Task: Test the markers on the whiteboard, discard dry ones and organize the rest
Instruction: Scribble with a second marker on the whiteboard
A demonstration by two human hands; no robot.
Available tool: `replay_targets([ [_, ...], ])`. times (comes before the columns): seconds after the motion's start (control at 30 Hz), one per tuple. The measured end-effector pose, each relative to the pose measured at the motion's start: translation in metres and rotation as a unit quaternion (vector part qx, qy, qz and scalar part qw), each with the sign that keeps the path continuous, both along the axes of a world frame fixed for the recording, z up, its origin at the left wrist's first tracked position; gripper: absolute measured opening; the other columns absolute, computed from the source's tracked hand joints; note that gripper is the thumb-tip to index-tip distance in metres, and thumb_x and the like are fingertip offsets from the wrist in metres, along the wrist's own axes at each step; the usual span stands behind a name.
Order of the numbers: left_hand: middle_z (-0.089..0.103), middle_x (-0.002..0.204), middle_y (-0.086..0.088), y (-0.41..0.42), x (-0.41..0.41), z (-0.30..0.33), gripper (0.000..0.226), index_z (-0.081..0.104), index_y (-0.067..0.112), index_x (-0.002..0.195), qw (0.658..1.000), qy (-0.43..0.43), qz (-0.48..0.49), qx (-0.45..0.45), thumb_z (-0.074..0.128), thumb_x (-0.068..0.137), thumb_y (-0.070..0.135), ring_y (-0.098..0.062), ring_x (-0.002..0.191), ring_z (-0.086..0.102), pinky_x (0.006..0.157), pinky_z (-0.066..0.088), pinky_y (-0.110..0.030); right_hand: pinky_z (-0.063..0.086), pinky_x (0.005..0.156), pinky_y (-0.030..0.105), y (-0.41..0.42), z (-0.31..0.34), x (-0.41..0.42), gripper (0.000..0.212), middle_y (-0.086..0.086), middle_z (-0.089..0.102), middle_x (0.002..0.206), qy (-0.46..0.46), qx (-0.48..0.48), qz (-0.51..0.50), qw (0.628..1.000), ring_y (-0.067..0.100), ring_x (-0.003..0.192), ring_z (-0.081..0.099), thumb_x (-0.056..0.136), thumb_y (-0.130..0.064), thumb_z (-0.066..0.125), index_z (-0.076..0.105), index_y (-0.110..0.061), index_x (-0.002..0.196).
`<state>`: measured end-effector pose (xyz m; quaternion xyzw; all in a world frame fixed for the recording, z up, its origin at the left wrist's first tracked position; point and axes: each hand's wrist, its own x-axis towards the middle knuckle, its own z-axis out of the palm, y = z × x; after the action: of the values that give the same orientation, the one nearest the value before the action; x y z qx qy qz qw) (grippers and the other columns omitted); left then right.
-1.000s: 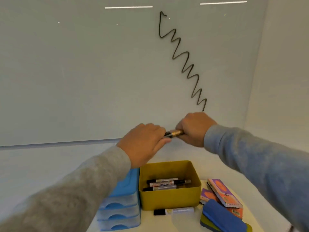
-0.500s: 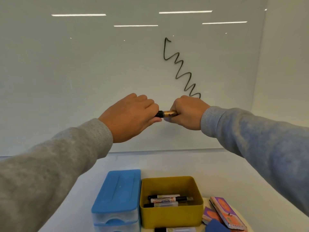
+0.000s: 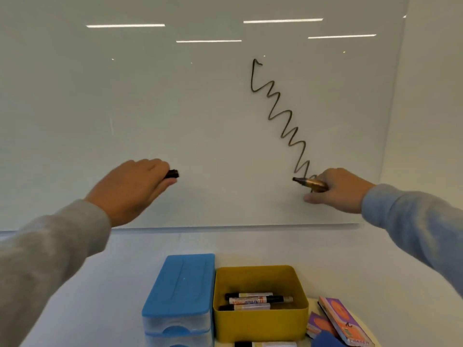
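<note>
The right hand (image 3: 340, 190) grips an uncapped gold-barrelled marker (image 3: 310, 182), tip at the foot of a dark squiggle (image 3: 280, 116) on the white whiteboard (image 3: 150, 108). Well to the left, the left hand (image 3: 132, 189) pinches its black cap (image 3: 172, 173). Three capped markers (image 3: 258, 300) lie in the near yellow box (image 3: 260, 324).

I saw a dark zigzag line (image 3: 280, 116) on the glossy white whiteboard (image 3: 150, 108), a gold-barrelled, black-tipped marker (image 3: 310, 182), a black plastic cap (image 3: 172, 173), a mustard-yellow rectangular plastic box (image 3: 260, 324), a blue-lidded translucent drawer unit (image 3: 179, 291), and grey sleeves (image 3: 50, 259).
</note>
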<state>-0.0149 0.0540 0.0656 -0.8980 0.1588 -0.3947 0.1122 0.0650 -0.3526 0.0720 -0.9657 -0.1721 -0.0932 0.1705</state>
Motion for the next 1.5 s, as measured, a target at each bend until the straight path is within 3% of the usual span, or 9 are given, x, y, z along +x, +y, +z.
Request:
replay_targets([
  [0.23,0.048,0.08,0.006,-0.056,0.022,0.003,0.032,0.045,0.022,0.09,0.999,-0.004,-0.045,0.021,0.029,0.103,0.047,-0.018,0.065,0.044,0.06,0.033,-0.033,0.04,0.066,0.035,0.061,0.003,-0.011,0.012,0.007,0.055,0.083,0.033,0.085,0.119,0.989,0.021,0.07,0.047,0.095,-0.024,0.052,0.046,-0.023,0.105],
  [0.4,0.046,0.085,0.009,-0.06,0.032,0.006,0.032,0.048,0.024,0.096,0.999,-0.011,-0.043,-0.002,0.029,0.104,0.048,-0.017,0.072,0.045,0.063,0.032,-0.03,0.041,0.068,0.035,0.068,0.015,-0.007,0.009,0.003,0.058,0.089,0.039,-0.005,0.134,0.99,0.021,0.072,0.049,0.099,-0.024,0.046,0.045,-0.028,0.106],
  [0.53,0.05,0.09,0.007,-0.063,0.039,0.028,0.034,0.053,0.021,0.099,0.997,-0.048,-0.049,-0.024,0.031,0.105,0.046,-0.017,0.074,0.046,0.065,0.038,-0.031,0.042,0.066,0.023,0.074,0.044,-0.009,0.009,-0.009,0.063,0.089,-0.101,-0.005,0.176,0.979,0.012,0.077,0.058,0.094,-0.028,0.064,0.062,-0.03,0.102],
  [0.73,0.054,0.107,0.005,-0.071,0.05,0.059,0.033,0.054,0.017,0.105,0.986,-0.105,-0.053,-0.118,0.034,0.106,0.043,-0.018,0.084,0.05,0.069,0.046,-0.035,0.044,0.062,0.023,0.089,0.095,-0.009,0.012,-0.01,0.064,0.079,-0.315,0.159,0.182,0.918,0.009,0.071,0.058,0.085,-0.025,0.076,0.071,-0.028,0.095],
  [0.9,0.043,0.149,-0.002,-0.077,0.063,0.067,0.031,0.049,0.016,0.101,0.979,-0.113,-0.057,-0.159,0.032,0.107,0.042,-0.024,0.122,0.049,0.09,0.04,-0.031,0.052,0.07,0.02,0.099,0.122,-0.003,0.016,-0.007,0.068,0.087,-0.438,0.2,0.192,0.855,0.008,0.077,0.062,0.086,-0.022,0.077,0.075,-0.018,0.102],
  [1.0,0.025,0.162,-0.003,-0.077,0.073,0.06,0.028,0.039,0.021,0.093,0.974,-0.062,-0.076,-0.203,0.028,0.108,0.041,-0.022,0.15,0.021,0.119,0.026,-0.046,0.054,0.074,0.02,0.103,0.135,0.005,0.02,-0.004,0.071,0.092,-0.471,0.188,0.202,0.838,0.012,0.082,0.065,0.087,-0.025,0.077,0.075,-0.015,0.104],
  [1.1,0.01,0.167,-0.006,-0.073,0.084,0.049,0.026,0.038,0.019,0.093,0.979,-0.06,-0.082,-0.174,0.028,0.109,0.038,-0.02,0.154,0.003,0.123,0.015,-0.05,0.055,0.072,0.025,0.109,0.144,0.015,0.015,-0.002,0.069,0.088,-0.501,0.158,0.2,0.827,0.013,0.078,0.063,0.088,-0.024,0.076,0.073,-0.015,0.1],
  [1.3,0.006,0.167,-0.005,-0.07,0.089,0.043,0.025,0.042,0.019,0.097,0.98,-0.074,-0.084,-0.167,0.028,0.109,0.037,-0.016,0.154,-0.001,0.125,0.012,-0.047,0.055,0.068,0.044,0.117,0.149,0.03,0.013,0.0,0.06,0.088,-0.504,0.111,0.216,0.829,0.021,0.073,0.059,0.09,-0.027,0.069,0.071,-0.016,0.097],
  [1.5,0.007,0.167,-0.007,-0.067,0.093,0.039,0.03,0.044,0.016,0.096,0.982,-0.09,-0.072,-0.149,0.028,0.108,0.038,-0.019,0.154,0.001,0.124,0.016,-0.049,0.052,0.069,0.04,0.11,0.096,0.038,0.017,-0.003,0.059,0.094,-0.492,0.124,0.261,0.821,0.018,0.078,0.06,0.094,-0.025,0.068,0.073,-0.018,0.109],
])
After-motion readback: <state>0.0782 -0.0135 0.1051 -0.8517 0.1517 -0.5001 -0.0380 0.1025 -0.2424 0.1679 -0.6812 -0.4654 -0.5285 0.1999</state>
